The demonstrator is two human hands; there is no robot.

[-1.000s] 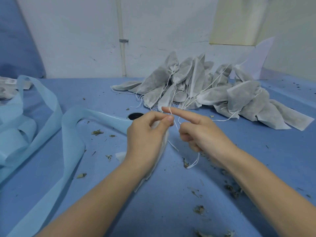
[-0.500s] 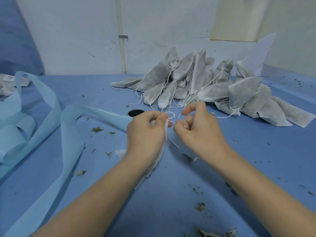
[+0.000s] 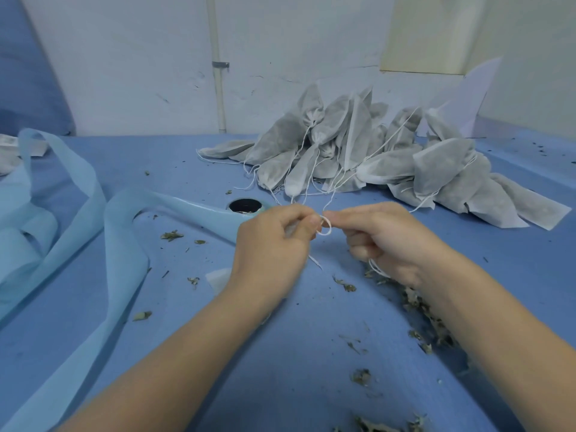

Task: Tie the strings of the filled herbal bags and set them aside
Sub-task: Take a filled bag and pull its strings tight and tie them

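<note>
- The left hand (image 3: 271, 244) is curled, thumb and forefinger pinching the white string (image 3: 325, 226) at the neck of a bag; the right hand (image 3: 383, 241) pinches the other run of the same string, its lower fingers folded in with a loose tail hanging under the palm. The two sets of fingertips sit nearly touching, a small loop of string standing between them.
- The bag being tied (image 3: 218, 277) is almost wholly hidden under the left hand and wrist; only a pale corner shows on the table (image 3: 156, 353) just left of the wrist.
- Handling, as a judgement: the string is thin, limp and light, so it will slip unless pinched close to the loop, one strand per hand. The bag looks like soft non-woven fabric, light, shapeless, free to sag; best held at the gathered neck, not the body. A hard tug could tear the mouth or spill herbs.
- Looks: the pile of bags (image 3: 374, 157) lies beyond the hands toward the wall, well apart from them. They are grey-white, slightly see-through, dark filling showing faintly, necks puckered, white strings trailing forward.
- Dry herb scraps (image 3: 417, 307) litter the blue table, thickest under the right forearm. Pale blue fabric strips (image 3: 78, 219) curl at the left, near a round dark hole (image 3: 245, 205).
</note>
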